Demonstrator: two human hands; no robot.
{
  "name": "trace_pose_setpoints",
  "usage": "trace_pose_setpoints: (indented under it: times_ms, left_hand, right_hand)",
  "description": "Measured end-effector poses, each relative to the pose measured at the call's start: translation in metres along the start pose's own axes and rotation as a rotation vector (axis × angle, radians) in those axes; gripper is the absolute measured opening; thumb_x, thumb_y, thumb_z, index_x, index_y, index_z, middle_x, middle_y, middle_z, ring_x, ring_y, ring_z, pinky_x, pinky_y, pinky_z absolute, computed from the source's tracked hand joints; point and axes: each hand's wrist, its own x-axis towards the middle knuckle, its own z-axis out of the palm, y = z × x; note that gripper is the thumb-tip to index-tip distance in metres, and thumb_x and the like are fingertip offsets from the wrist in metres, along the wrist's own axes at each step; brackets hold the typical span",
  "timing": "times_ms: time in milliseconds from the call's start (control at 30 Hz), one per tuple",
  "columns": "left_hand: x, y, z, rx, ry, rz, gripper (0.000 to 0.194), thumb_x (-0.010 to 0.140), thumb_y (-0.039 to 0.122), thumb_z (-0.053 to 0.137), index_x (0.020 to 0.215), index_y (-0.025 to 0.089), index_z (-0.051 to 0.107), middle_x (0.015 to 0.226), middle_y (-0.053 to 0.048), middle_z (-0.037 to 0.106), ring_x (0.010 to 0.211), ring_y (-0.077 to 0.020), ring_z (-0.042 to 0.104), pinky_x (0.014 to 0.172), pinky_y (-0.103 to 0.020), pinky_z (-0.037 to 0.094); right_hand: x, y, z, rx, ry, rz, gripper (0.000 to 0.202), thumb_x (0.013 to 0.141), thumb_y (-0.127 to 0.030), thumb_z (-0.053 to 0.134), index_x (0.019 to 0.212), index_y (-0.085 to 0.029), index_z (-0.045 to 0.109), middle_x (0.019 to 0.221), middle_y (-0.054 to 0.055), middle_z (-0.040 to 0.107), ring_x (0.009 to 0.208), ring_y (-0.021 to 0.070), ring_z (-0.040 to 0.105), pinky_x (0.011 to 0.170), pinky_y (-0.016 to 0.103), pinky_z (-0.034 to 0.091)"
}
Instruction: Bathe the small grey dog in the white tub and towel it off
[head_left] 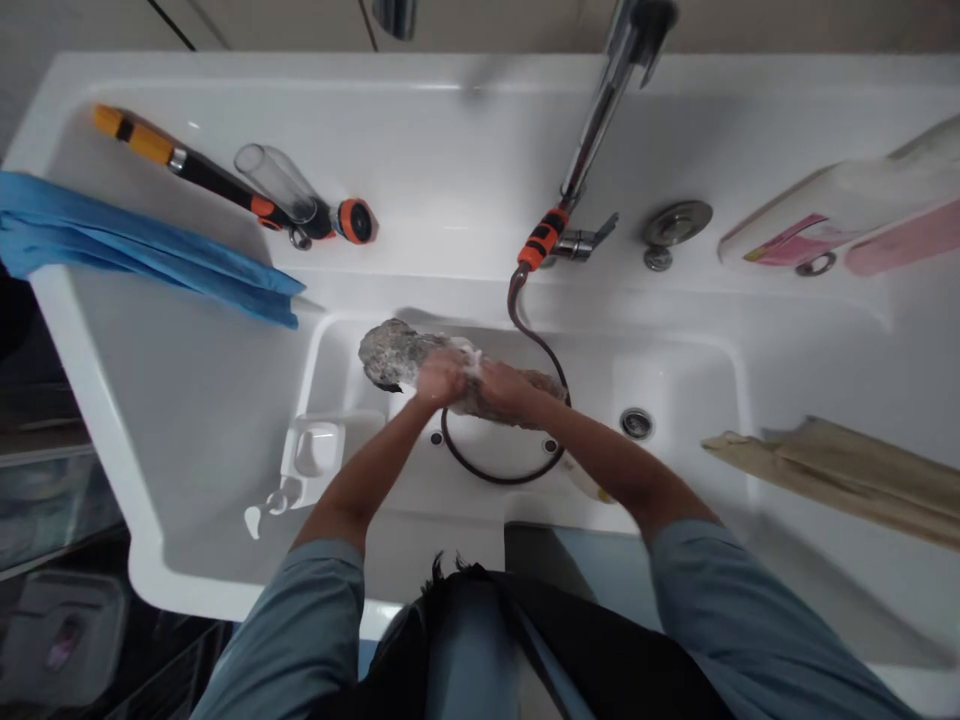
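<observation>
A wet, grey-brown furry animal [391, 352], small like a cat or a little dog, is in the white tub [675, 370], stretched from left to right. White lather [471, 350] shows on its back. My left hand [441, 378] is closed on the fur near its middle, fingers curled and slightly blurred. Close beside it, my right hand [507, 390] grips the fur towards the animal's right end. Both hands hide part of the body. A dark hose [499, 480] loops around and beneath the animal.
A chrome tap [592, 130] stands at the back, its hose joined by an orange connector [543, 238]. An orange-black shower wand [210, 180] and blue towel [150, 250] lie left. A pump bottle [315, 455] is inside the tub; a brown cloth [840, 475] and white bottle [840, 205] are right.
</observation>
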Motion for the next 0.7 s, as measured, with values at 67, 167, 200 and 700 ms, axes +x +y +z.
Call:
trace_pose_setpoints:
  times_ms: [67,167,200,700]
  left_hand:
    - [0.002,-0.002,0.002,0.043,0.092,-0.067,0.038,0.093,0.033,0.061,0.120,0.018,0.084,0.137,-0.020,0.080,0.141,-0.0393,0.069,0.131,-0.062,0.043]
    - [0.009,0.018,0.019,0.046,0.079,-0.126,0.042,0.096,0.033,0.060,0.126,0.013,0.081,0.134,-0.023,0.080,0.135,-0.0405,0.071,0.127,-0.061,0.047]
    - [0.012,0.033,0.028,0.026,0.026,-0.088,0.044,0.095,0.033,0.061,0.127,0.011,0.081,0.133,-0.025,0.080,0.131,-0.0409,0.073,0.122,-0.059,0.051]
    - [0.024,0.070,0.018,0.010,-0.102,-0.055,0.044,0.092,0.028,0.064,0.129,0.013,0.082,0.145,-0.025,0.076,0.143,-0.0441,0.067,0.128,-0.063,0.043]
  right_hand:
    - [-0.027,0.019,0.008,-0.126,0.005,-0.130,0.058,0.099,-0.016,0.063,0.157,-0.020,0.069,0.175,0.019,0.055,0.165,0.0360,0.047,0.137,0.052,0.035]
    - [-0.060,0.041,0.018,-0.203,0.135,0.087,0.084,0.088,-0.038,0.085,0.164,-0.015,0.060,0.171,0.028,0.055,0.157,0.0455,0.053,0.130,0.064,0.044]
    - [-0.065,0.045,0.021,-0.213,0.156,0.144,0.088,0.088,-0.044,0.085,0.166,-0.014,0.058,0.166,0.028,0.059,0.153,0.0453,0.057,0.128,0.063,0.047]
    - [-0.064,0.005,0.048,-0.165,0.239,0.172,0.049,0.105,-0.023,0.059,0.153,-0.016,0.070,0.165,0.020,0.065,0.158,0.0371,0.053,0.135,0.055,0.036]
